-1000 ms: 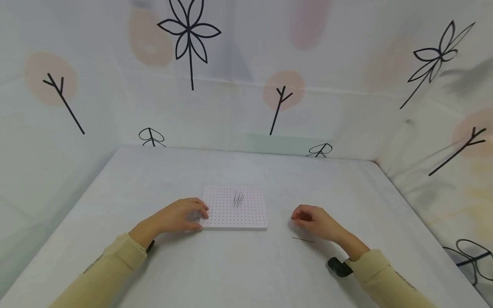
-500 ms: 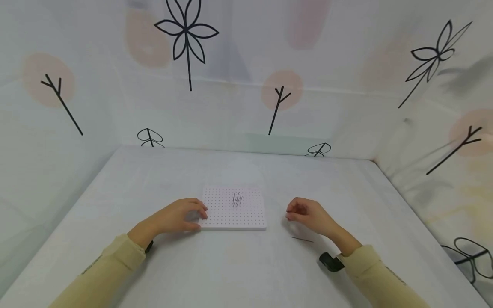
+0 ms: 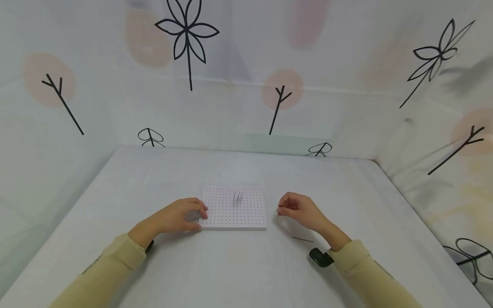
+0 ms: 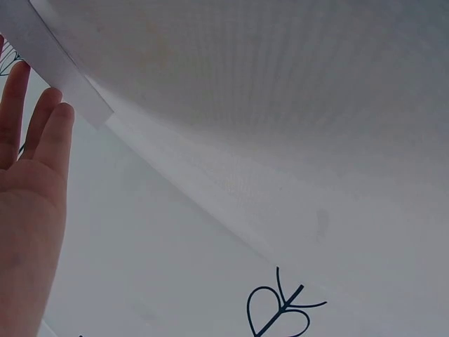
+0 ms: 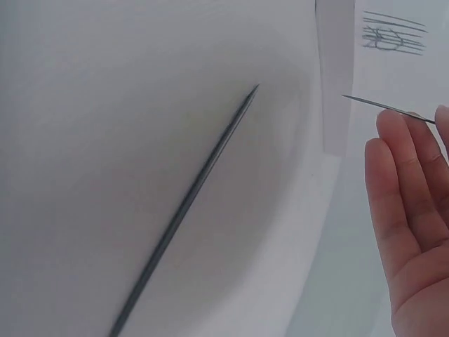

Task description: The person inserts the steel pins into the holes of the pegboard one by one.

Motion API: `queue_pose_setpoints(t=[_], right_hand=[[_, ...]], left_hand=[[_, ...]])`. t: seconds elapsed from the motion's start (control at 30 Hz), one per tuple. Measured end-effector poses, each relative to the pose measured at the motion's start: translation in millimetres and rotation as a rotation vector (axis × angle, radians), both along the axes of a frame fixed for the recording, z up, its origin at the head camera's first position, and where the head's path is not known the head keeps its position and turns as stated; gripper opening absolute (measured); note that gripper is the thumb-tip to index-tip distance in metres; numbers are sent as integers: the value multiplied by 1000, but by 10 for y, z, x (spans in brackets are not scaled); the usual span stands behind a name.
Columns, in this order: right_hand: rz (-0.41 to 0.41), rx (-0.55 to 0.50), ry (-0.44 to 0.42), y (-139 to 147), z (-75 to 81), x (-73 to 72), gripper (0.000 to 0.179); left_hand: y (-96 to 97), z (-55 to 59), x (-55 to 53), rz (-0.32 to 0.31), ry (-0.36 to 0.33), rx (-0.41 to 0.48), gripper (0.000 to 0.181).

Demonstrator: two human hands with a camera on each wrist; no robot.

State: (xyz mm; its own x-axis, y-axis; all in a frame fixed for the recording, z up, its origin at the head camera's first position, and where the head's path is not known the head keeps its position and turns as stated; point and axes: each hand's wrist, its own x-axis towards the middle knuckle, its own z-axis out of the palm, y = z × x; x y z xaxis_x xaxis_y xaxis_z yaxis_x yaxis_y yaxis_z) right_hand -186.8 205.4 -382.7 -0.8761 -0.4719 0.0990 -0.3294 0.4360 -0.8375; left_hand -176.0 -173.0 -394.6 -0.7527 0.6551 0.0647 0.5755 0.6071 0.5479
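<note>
A white pegboard (image 3: 219, 216) with rows of small holes lies flat mid-table. Several thin dark sticks (image 3: 238, 199) stand up from its far part, right of centre. My left hand (image 3: 175, 218) holds the board by its left edge, fingertips over the top and thumb at the near corner. In the right wrist view my right hand (image 5: 417, 203) pinches a thin, sharp-pointed needle-like stick (image 5: 372, 104), its point toward the left. That hand (image 3: 300, 209) hovers just right of the board. A similar pointed stick (image 5: 186, 210) lies on the table beneath my right wrist.
A white cloth covers the table (image 3: 231, 269). Behind it hangs a pale backdrop (image 3: 231, 102) printed with flowers and twigs. A dark wrist camera (image 3: 321, 257) hangs below my right wrist, left of the loose stick's far side.
My right hand has risen and moved left toward the board with the pinched stick, which has come into view below the fingertips. My left hand and the board stay put.
</note>
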Motion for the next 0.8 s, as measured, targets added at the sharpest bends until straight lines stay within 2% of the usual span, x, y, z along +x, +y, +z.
queue_pose_setpoints(t=[0.37, 0.8], right_hand=[[-8, -2, 36, -178, 26, -60, 8], [-3, -42, 18, -366, 23, -117, 8]], left_hand=[[-2, -10, -12, 4, -7, -4, 20], [8, 29, 4, 8, -11, -1, 20]])
